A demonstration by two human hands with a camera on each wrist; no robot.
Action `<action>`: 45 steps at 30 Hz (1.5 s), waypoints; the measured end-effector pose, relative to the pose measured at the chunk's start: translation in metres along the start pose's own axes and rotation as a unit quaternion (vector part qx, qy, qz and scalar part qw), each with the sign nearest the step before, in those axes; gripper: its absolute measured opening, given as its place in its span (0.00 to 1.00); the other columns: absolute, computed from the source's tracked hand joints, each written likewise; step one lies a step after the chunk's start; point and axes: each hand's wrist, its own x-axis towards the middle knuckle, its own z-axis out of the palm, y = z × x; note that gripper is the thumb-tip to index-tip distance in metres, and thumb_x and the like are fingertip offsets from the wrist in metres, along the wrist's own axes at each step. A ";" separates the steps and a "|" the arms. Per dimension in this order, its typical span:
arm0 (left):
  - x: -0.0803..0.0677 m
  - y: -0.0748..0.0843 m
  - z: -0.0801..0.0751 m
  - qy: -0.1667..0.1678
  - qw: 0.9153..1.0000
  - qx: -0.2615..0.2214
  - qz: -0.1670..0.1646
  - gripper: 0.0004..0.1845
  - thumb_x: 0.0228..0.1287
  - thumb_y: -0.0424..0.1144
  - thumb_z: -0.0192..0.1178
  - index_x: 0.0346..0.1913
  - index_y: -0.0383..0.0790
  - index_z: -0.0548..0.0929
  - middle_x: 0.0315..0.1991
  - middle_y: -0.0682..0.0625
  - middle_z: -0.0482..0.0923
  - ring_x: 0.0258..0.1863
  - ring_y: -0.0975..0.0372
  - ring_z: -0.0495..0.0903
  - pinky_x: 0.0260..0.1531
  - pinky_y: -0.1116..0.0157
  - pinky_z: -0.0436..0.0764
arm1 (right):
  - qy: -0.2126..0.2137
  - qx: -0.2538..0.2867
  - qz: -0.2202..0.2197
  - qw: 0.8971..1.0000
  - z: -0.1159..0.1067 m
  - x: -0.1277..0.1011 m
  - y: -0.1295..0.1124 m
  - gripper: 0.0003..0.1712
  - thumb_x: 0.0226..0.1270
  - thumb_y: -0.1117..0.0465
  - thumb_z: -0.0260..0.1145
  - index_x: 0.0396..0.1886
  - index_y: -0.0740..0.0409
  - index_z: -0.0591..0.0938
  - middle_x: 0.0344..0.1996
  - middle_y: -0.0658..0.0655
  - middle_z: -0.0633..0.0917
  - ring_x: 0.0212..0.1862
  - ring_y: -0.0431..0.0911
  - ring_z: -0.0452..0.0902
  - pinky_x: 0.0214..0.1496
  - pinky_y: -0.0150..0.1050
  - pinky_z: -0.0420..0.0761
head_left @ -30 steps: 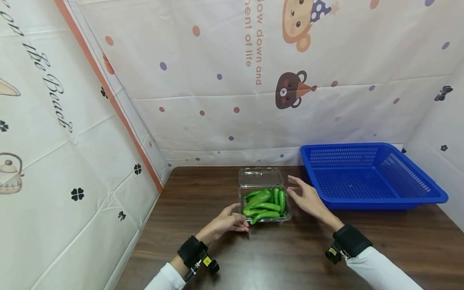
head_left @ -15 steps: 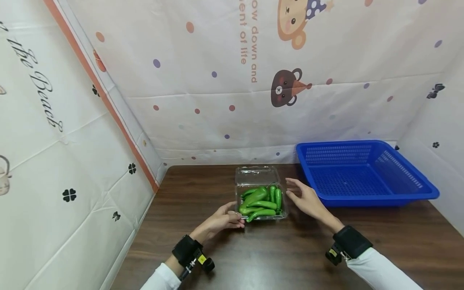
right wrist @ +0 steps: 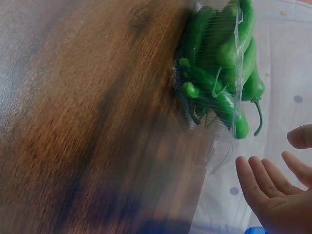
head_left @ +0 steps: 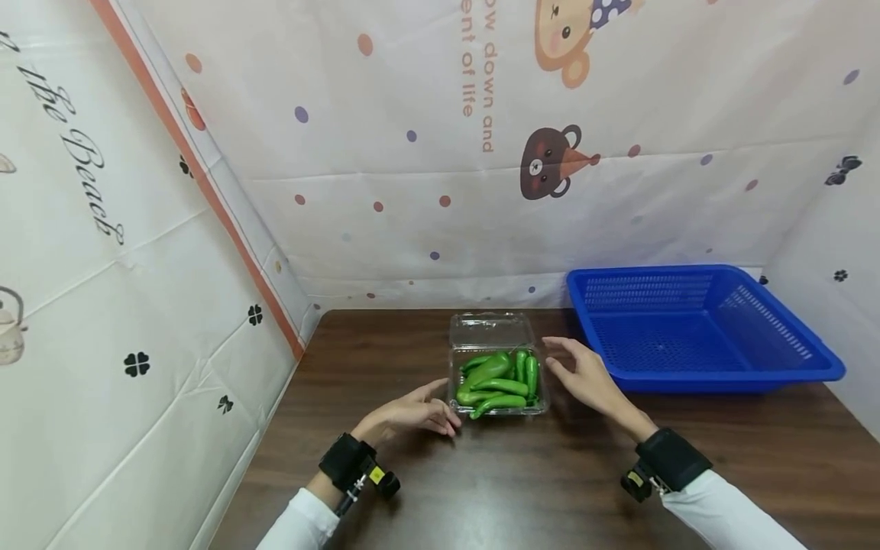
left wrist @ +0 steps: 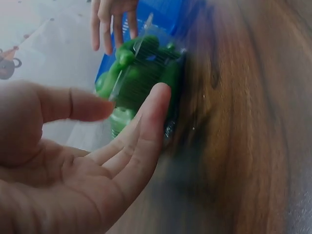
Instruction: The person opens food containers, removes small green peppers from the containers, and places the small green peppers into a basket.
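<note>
A clear plastic clamshell box (head_left: 540, 397) stands on the dark wooden table (head_left: 536, 481) with its lid (head_left: 491, 331) folded back. It is full of green peppers (head_left: 496, 378) (left wrist: 141, 73) (right wrist: 219, 63). My left hand (head_left: 429, 409) (left wrist: 112, 146) lies open just off the box's near left corner, with the fingers stretched toward it and a small gap between. My right hand (head_left: 567, 363) (right wrist: 273, 190) hovers open beside the box's right wall, palm facing it, and holds nothing.
A blue mesh basket (head_left: 756, 378) sits at the back right of the table, close behind my right hand. Printed cloth walls (head_left: 447, 191) enclose the table at the back, left and right. Bare wood stretches in front of the box.
My left hand has drawn back slightly from the box's near left corner, which it touched before. My right hand stays open beside the box. The box has not visibly moved.
</note>
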 end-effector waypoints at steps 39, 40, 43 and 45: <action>0.016 0.003 0.002 0.065 0.998 0.009 -0.003 0.33 0.82 0.39 0.48 0.81 0.31 0.50 0.40 0.39 0.85 0.30 0.63 0.85 0.37 0.68 0.87 | 0.013 -0.002 -0.093 0.996 0.019 0.004 -0.011 0.22 0.65 0.73 0.70 0.58 0.69 0.82 0.48 0.67 0.86 0.40 0.54 0.87 0.40 0.43 0.91; 0.016 0.003 0.002 0.065 0.998 0.007 -0.005 0.34 0.82 0.39 0.48 0.81 0.31 0.50 0.40 0.38 0.85 0.30 0.63 0.85 0.37 0.68 0.87 | 0.009 -0.009 -0.097 0.995 0.020 0.004 -0.012 0.21 0.64 0.73 0.71 0.58 0.70 0.82 0.48 0.67 0.86 0.38 0.52 0.86 0.38 0.43 0.90; 0.017 0.002 0.002 0.066 0.998 0.003 -0.006 0.34 0.82 0.39 0.48 0.81 0.32 0.49 0.40 0.38 0.85 0.30 0.63 0.85 0.38 0.68 0.87 | -0.013 -0.028 -0.104 0.994 0.023 0.002 -0.014 0.21 0.64 0.71 0.72 0.57 0.70 0.83 0.47 0.66 0.85 0.31 0.45 0.79 0.31 0.37 0.85; 0.017 0.000 0.002 0.065 0.998 0.000 -0.005 0.35 0.82 0.39 0.48 0.81 0.31 0.48 0.40 0.38 0.85 0.30 0.63 0.85 0.39 0.67 0.88 | -0.032 -0.037 -0.101 0.994 0.025 0.000 -0.014 0.21 0.64 0.70 0.72 0.57 0.69 0.83 0.47 0.65 0.85 0.29 0.42 0.74 0.28 0.33 0.79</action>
